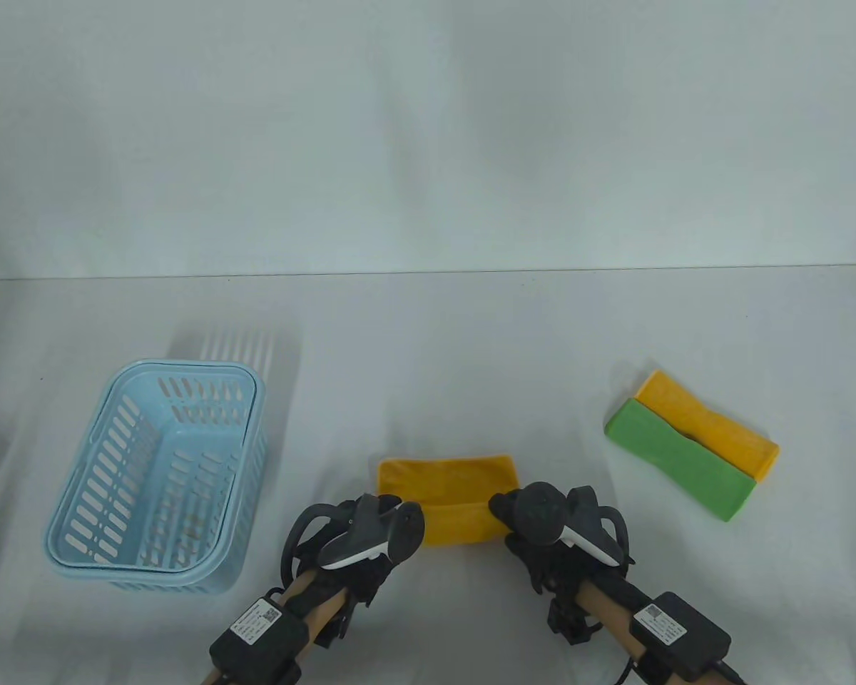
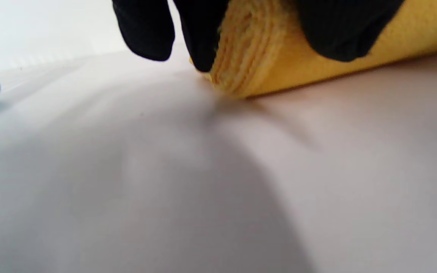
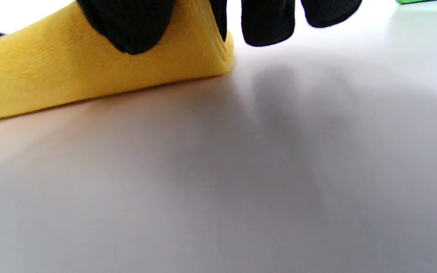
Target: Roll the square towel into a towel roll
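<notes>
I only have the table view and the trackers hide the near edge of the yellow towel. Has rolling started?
Observer: Yes. The left wrist view shows the towel end coiled in several layers, with the left hand gripping it.
Operator: And the right end?
Observer: The right hand has its thumb on the towel's near face; two fingertips hang off past the end.
Operator: Is the roll lifted?
Observer: No, its underside lies on the table.

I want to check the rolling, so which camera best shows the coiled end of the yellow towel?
The left wrist view: the towel shows its layered end close up. The right wrist view shows a blurrier end; the table view hides both ends behind the hands.
</notes>
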Tool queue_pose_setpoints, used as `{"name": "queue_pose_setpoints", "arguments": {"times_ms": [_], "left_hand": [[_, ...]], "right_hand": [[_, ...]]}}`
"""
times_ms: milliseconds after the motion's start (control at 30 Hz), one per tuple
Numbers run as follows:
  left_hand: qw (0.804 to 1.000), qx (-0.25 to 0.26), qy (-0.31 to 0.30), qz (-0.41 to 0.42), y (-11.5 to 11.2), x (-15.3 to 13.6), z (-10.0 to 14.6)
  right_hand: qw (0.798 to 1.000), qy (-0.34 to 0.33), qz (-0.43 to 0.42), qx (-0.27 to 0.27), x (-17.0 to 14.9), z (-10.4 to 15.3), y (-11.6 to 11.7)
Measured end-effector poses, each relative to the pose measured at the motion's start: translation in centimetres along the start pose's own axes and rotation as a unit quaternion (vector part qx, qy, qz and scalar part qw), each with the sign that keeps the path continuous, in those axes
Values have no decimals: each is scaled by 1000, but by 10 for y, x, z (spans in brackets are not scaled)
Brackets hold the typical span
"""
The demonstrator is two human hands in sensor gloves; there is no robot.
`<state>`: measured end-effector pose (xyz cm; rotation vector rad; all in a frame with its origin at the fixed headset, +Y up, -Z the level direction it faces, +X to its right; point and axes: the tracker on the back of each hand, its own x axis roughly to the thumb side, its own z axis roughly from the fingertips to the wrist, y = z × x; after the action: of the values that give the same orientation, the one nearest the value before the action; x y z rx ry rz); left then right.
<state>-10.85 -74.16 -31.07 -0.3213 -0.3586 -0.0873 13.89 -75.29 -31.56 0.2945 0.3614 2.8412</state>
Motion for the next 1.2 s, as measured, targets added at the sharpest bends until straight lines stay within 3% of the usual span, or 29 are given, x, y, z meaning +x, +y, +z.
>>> {"name": "queue_pose_setpoints", "arguments": {"times_ms": [200,333,500,667,1200], "left_hand": [[988,-13,20,153,5,-24,1],[979,-32,37,197,2,-33,0],[982,-39,50,175,0,-30,-1],[990,-3,88,114,0,-31,-2],[989,52,96,98,15,-32,9]], "right_hand": [[993,25,-114,21,-10,0,-6],[983,58,-170,26,-17,0,-6],[985,82,-149,17,-19,-1,-4],[983,109,-144,-12,-26,-3,-4],[982,103,-156,-31,-33,1,-21]]}}
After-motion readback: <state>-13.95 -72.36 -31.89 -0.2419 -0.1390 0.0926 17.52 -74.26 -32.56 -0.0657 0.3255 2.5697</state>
